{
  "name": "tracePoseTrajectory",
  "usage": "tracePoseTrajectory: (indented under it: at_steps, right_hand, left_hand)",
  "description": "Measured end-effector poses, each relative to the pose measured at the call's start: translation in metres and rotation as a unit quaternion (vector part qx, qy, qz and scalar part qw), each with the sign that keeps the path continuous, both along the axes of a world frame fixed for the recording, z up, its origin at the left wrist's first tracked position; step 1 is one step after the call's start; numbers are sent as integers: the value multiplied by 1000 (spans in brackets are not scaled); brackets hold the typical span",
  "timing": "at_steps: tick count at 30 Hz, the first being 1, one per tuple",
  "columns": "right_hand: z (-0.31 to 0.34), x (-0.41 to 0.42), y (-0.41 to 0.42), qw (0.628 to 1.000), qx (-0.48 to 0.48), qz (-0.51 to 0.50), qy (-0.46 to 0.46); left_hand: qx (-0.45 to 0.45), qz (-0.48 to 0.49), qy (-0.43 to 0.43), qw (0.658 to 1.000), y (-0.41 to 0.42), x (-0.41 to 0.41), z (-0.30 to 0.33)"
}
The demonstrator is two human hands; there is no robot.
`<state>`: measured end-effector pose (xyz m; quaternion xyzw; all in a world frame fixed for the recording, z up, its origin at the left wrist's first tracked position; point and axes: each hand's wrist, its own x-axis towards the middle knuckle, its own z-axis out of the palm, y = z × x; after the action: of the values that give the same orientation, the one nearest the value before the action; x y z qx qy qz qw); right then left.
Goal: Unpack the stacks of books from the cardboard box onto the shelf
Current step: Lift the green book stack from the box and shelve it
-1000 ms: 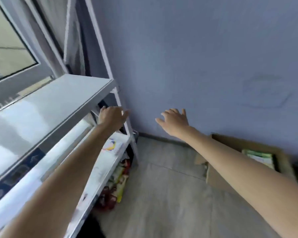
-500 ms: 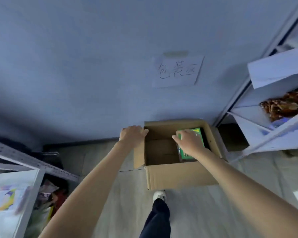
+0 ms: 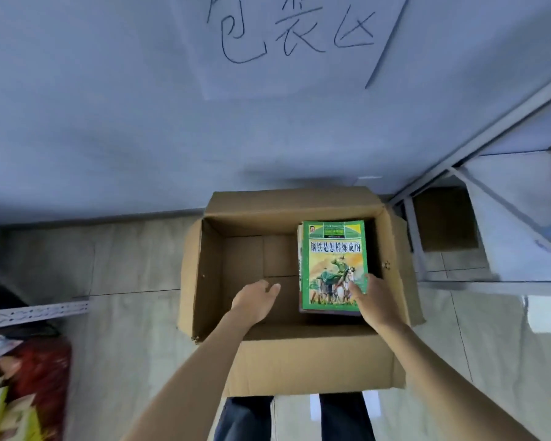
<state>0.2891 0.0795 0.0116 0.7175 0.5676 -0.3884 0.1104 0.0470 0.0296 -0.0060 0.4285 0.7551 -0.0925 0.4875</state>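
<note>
An open cardboard box [image 3: 299, 361] stands on the floor against the wall. Inside, on its right side, lies a stack of books [image 3: 333, 265] topped by a green-covered book. The left half of the box floor is bare. My left hand [image 3: 256, 300] is inside the box just left of the stack, fingers apart, holding nothing. My right hand [image 3: 374, 300] rests on the stack's near right corner, thumb on the green cover; its fingers are hidden behind the stack's edge.
A white metal shelf [image 3: 503, 198] rises at the right with a small brown box [image 3: 444, 218] under it. Another shelf rail [image 3: 35, 311] and colourful packets [image 3: 23, 386] sit at the left. A handwritten paper sign [image 3: 293, 36] hangs on the wall above.
The view has dropped closer to the box. My left hand moved from the box's left flap down into the box beside the stack. My right hand slid to the stack's near right corner.
</note>
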Motion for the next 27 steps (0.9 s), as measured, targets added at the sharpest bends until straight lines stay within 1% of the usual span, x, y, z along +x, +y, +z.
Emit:
tracePoseTrajectory:
  at_steps: [3, 6, 7, 9, 10, 11, 15, 16, 19, 20, 23, 25, 27]
  right_hand:
    - [-67, 16, 27, 999, -20, -35, 25]
    - [-115, 28, 41, 989, -47, -123, 60]
    - [-129, 31, 44, 980, -62, -167, 92]
    - [-152, 36, 46, 943, -97, -269, 172]
    - [-162, 39, 46, 927, -110, -301, 194]
    - [-169, 41, 44, 921, -118, -310, 206]
    - [-173, 49, 38, 919, -116, -305, 220]
    - [-173, 51, 37, 917, -119, -311, 221]
    - [-171, 54, 37, 913, -128, -319, 222]
    - [-170, 54, 36, 912, -127, -319, 223]
    - [-164, 49, 37, 909, -128, -327, 224]
    - [-160, 44, 36, 906, -137, -332, 225]
    - [-158, 41, 35, 903, -142, -335, 226]
  left_hand:
    - [-45, 43, -9, 998, 19, 29, -61]
    - [-66, 111, -46, 990, 42, 52, -103]
    - [-65, 136, -58, 987, 51, 59, -115]
    - [-48, 178, -74, 980, 67, 72, -134]
    - [-34, 198, -79, 976, 74, 80, -142]
    - [-21, 223, -78, 971, 80, 88, -148]
    - [19, 316, -42, 948, 81, 115, -158]
    - [31, 312, -22, 949, 77, 120, -158]
    - [47, 237, 73, 968, 70, 125, -155]
    - [49, 231, 88, 968, 69, 126, -154]
    - [55, 273, 75, 958, 65, 128, -147]
    - [55, 303, 47, 950, 61, 127, -144]
    - [54, 310, 18, 949, 57, 125, -141]
